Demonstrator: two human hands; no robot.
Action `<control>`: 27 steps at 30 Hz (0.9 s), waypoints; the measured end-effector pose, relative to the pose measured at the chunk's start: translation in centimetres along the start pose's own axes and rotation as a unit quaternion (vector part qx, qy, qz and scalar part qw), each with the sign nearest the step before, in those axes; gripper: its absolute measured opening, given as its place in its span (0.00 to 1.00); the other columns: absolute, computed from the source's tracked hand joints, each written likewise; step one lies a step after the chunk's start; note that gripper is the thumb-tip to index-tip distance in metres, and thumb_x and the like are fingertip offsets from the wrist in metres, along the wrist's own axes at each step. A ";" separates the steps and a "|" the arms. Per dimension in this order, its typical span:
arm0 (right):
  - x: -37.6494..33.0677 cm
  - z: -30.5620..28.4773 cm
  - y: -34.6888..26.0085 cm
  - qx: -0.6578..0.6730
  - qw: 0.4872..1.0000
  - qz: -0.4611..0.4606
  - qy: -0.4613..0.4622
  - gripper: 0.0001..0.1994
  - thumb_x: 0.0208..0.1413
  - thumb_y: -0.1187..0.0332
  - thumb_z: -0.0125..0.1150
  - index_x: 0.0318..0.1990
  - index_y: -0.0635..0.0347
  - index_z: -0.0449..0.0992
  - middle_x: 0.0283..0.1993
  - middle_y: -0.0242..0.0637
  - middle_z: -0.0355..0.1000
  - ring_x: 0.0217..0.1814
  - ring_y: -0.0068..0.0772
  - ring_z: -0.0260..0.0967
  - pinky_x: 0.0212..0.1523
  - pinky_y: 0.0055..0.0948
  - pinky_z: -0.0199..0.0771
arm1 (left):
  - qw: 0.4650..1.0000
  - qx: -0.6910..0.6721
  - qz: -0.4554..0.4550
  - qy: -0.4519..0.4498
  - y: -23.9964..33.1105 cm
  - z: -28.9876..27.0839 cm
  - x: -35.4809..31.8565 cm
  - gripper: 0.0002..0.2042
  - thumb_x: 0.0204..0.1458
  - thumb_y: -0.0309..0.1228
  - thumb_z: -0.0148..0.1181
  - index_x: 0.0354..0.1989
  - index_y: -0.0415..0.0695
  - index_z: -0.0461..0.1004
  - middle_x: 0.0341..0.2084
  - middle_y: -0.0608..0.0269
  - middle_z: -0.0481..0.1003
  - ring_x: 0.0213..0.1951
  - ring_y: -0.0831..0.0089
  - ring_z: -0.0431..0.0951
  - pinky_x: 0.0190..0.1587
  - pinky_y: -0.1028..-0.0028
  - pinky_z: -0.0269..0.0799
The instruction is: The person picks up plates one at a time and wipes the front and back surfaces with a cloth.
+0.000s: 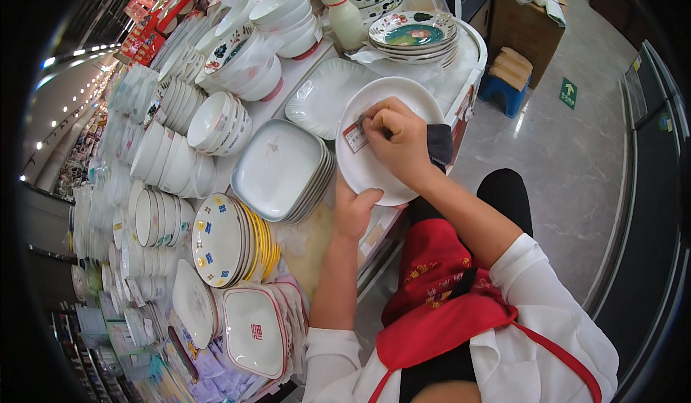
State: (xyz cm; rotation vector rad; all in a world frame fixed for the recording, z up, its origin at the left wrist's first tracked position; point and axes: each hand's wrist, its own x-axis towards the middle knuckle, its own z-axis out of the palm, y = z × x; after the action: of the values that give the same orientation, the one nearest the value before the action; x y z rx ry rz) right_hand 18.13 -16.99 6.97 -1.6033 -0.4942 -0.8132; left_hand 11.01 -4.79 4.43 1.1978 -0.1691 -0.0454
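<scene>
A white plate (399,180) is held out over the front edge of the display table. My left hand (354,210) grips its near rim, thumb on the upper face and fingers hidden beneath. On the plate's left side is a small red-and-white label (355,138). My right hand (396,138) is closed above the plate with its fingertips pinched at the label's upper edge. A small greyish bit shows at those fingertips, too little to name. Left of the plate stands a stack of square plates with grey-blue rims (277,169); a ribbed white dish (327,97) lies just beyond.
Stacked bowls (219,122) crowd the table's left side. Patterned plates (414,39) and a pale green bottle (345,21) stand at the back. Yellow-edged plates (219,241) and red-rimmed square dishes (255,331) sit nearer. A blue stool (507,90) and cardboard box (525,32) are on the floor.
</scene>
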 end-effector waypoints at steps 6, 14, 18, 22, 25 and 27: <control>-3.0 -0.7 -0.1 0.027 0.994 -0.041 -0.099 0.09 0.42 0.82 0.63 0.21 0.66 0.66 0.32 0.39 0.73 0.29 0.33 0.71 0.28 0.24 0.70 | 0.999 -0.008 0.041 0.014 -0.3 0.0 0.4 0.35 0.34 0.12 0.44 0.60 0.37 0.57 0.48 0.56 0.68 0.50 0.67 0.71 0.49 0.73 0.69; -4.2 -4.4 -0.7 -0.091 0.963 -0.116 -0.226 0.04 0.40 0.77 0.60 0.23 0.62 0.70 0.34 0.35 0.72 0.38 0.38 0.70 0.37 0.30 0.69 | 0.989 -0.112 0.047 0.084 0.6 0.1 0.5 0.33 0.36 0.13 0.45 0.59 0.33 0.57 0.51 0.51 0.67 0.51 0.61 0.71 0.53 0.67 0.69; -2.3 -6.6 -2.1 -0.300 0.924 -0.177 -0.156 0.04 0.38 0.75 0.58 0.26 0.60 0.74 0.35 0.34 0.72 0.41 0.39 0.68 0.41 0.32 0.67 | 0.986 -0.127 0.068 0.081 0.4 -0.2 0.3 0.26 0.53 0.22 0.49 0.62 0.35 0.54 0.54 0.50 0.66 0.52 0.58 0.71 0.48 0.59 0.74; -2.4 -6.5 0.0 -0.271 0.940 -0.078 -0.189 0.06 0.38 0.77 0.59 0.27 0.62 0.78 0.32 0.38 0.73 0.38 0.41 0.70 0.39 0.34 0.71 | 0.989 -0.114 0.086 0.043 -0.4 -0.8 0.2 0.25 0.62 0.32 0.47 0.64 0.38 0.50 0.57 0.52 0.63 0.54 0.62 0.68 0.52 0.61 0.70; -4.4 -4.4 -0.2 -0.113 0.970 0.028 -0.215 0.05 0.38 0.78 0.59 0.26 0.62 0.77 0.30 0.39 0.73 0.35 0.44 0.71 0.36 0.35 0.72 | 0.985 -0.113 0.106 0.077 -0.7 -0.4 0.4 0.25 0.63 0.34 0.45 0.65 0.38 0.49 0.58 0.52 0.61 0.57 0.63 0.66 0.57 0.64 0.64; -5.5 -2.1 -1.6 -0.034 0.981 0.058 -0.184 0.05 0.37 0.79 0.60 0.25 0.63 0.76 0.29 0.40 0.73 0.33 0.45 0.72 0.33 0.36 0.73 | 0.982 -0.109 0.120 0.095 -0.8 -0.4 0.6 0.25 0.63 0.36 0.43 0.65 0.38 0.49 0.59 0.52 0.61 0.57 0.63 0.65 0.58 0.64 0.62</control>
State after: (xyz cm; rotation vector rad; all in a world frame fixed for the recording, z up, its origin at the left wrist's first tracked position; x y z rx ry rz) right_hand 12.83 -18.00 4.06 -1.8383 -0.6316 -0.4493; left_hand 11.67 -4.75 3.58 0.9496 -0.1359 0.2558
